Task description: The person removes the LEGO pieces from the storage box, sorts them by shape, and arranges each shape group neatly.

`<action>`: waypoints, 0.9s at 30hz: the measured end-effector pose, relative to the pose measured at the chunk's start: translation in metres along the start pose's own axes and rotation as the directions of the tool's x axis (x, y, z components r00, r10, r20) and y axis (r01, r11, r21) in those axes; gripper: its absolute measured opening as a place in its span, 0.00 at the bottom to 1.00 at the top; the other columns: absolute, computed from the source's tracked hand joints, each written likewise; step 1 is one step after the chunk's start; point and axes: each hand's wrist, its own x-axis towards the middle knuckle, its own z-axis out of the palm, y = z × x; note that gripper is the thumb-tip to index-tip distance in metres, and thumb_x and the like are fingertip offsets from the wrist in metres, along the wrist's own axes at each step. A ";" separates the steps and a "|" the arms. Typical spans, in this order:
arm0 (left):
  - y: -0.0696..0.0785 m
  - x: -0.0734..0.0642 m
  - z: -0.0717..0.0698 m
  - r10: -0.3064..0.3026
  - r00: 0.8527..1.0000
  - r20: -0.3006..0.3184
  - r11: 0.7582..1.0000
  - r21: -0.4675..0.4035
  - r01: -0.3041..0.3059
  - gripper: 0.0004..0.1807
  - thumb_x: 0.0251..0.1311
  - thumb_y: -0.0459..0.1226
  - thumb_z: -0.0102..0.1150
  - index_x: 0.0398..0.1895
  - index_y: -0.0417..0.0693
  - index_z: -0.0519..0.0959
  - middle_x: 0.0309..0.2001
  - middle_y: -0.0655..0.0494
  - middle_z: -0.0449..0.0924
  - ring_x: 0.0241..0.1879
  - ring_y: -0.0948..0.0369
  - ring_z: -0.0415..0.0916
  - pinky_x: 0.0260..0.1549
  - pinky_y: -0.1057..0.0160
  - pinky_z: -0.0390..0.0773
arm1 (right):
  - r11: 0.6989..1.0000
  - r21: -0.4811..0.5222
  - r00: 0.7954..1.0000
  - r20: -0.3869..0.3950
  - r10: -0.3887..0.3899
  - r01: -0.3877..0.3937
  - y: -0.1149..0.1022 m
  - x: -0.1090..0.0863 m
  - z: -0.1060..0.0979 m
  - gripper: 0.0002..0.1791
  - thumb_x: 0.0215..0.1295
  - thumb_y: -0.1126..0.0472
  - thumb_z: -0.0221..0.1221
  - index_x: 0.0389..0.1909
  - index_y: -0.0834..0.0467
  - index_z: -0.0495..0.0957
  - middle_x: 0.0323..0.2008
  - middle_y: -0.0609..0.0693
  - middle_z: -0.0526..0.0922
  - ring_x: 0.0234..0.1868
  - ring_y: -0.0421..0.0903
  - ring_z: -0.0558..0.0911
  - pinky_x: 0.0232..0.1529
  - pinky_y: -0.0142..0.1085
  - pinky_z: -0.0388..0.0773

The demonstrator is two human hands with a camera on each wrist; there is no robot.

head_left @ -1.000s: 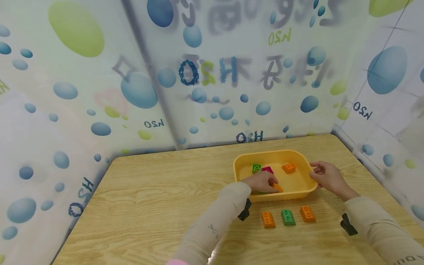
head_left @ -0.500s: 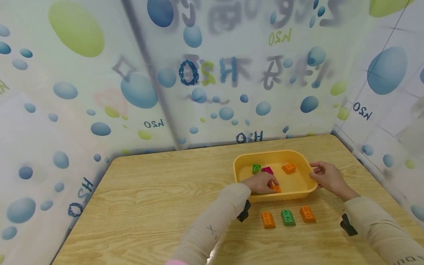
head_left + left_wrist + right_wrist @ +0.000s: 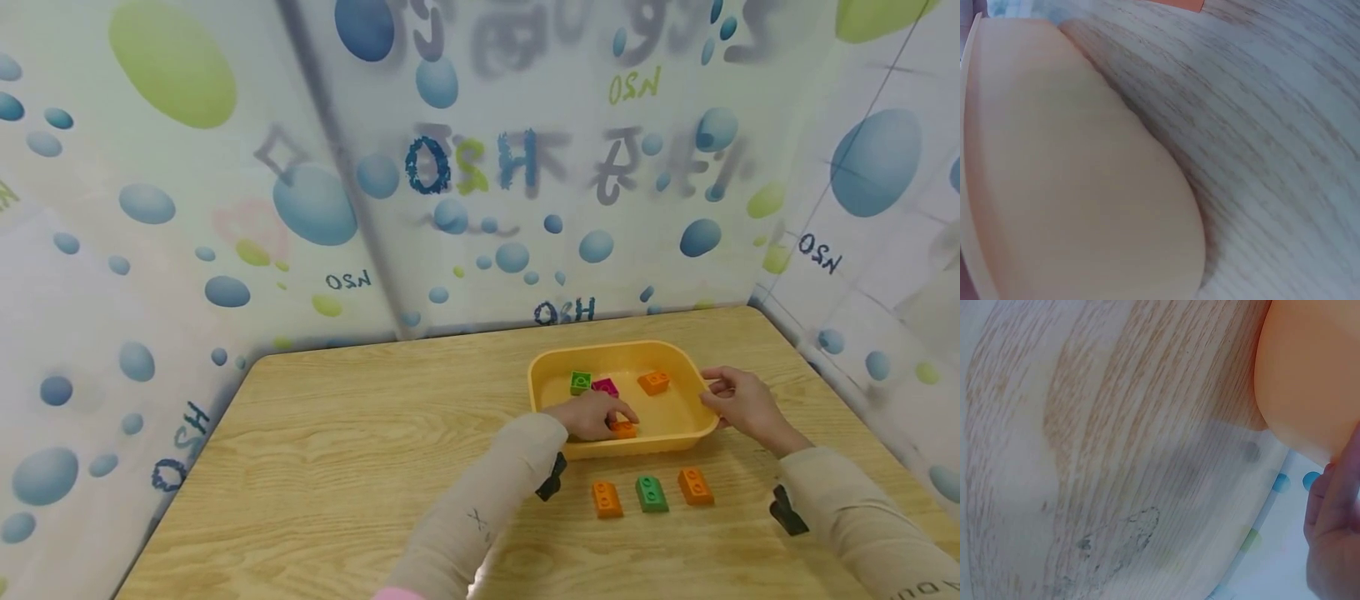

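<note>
A yellow plastic tray [image 3: 678,437] stands on the table. My left hand [image 3: 588,414] reaches down into its front part, one finger stretched out beside an orange toy brick [image 3: 624,430]. Whether it holds anything is hidden under the palm. My right hand [image 3: 742,404] grips the tray's right end, thumb at the rim. In the tray's back half lie a bright green brick [image 3: 581,382], a magenta brick [image 3: 604,387] and another orange brick [image 3: 654,382]. The left wrist view shows mostly the tray's outer wall [image 3: 1085,162]. In the right wrist view, fingers [image 3: 1335,512] touch the tray's edge.
In front of the tray, a row of bricks lies on the wooden table [image 3: 337,467]: a left orange brick [image 3: 607,499], a green brick [image 3: 651,493] and a right orange brick [image 3: 696,486]. A patterned curtain [image 3: 480,250] hangs behind the table and along its sides.
The fingers of my left hand have shifted and spread a little inside the tray; the orange brick by them has turned and shows more plainly. My right hand stays at the tray's end.
</note>
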 end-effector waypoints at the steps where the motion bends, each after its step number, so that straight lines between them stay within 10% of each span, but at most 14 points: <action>1: 0.000 0.000 0.001 -0.001 1.000 -0.008 1.000 -0.002 0.001 0.20 0.56 0.35 0.56 0.53 0.58 0.73 0.39 0.62 0.72 0.37 0.67 0.66 0.38 0.76 0.66 | 1.000 0.000 1.000 -0.001 0.002 -0.002 0.000 0.000 0.000 0.22 0.57 0.68 0.54 0.51 0.75 0.63 0.33 0.63 0.73 0.26 0.47 0.76 0.20 0.34 0.76; 19: -0.001 -0.010 -0.005 0.001 0.984 -0.180 0.984 -0.172 -0.032 0.18 0.50 0.40 0.62 0.46 0.50 0.73 0.29 0.62 0.69 0.30 0.66 0.65 0.30 0.76 0.66 | 1.000 0.000 1.000 0.006 0.005 -0.005 0.000 0.000 -0.001 0.23 0.57 0.68 0.53 0.52 0.75 0.63 0.33 0.63 0.73 0.25 0.47 0.76 0.20 0.34 0.76; 27: 0.004 -0.030 -0.017 0.048 0.967 -0.252 0.991 -0.105 -0.077 0.22 0.48 0.43 0.63 0.47 0.49 0.72 0.33 0.62 0.69 0.34 0.66 0.67 0.33 0.77 0.67 | 1.000 0.015 1.000 0.007 -0.003 0.003 0.000 0.000 -0.001 0.24 0.57 0.68 0.54 0.52 0.76 0.62 0.33 0.64 0.74 0.26 0.48 0.77 0.20 0.34 0.76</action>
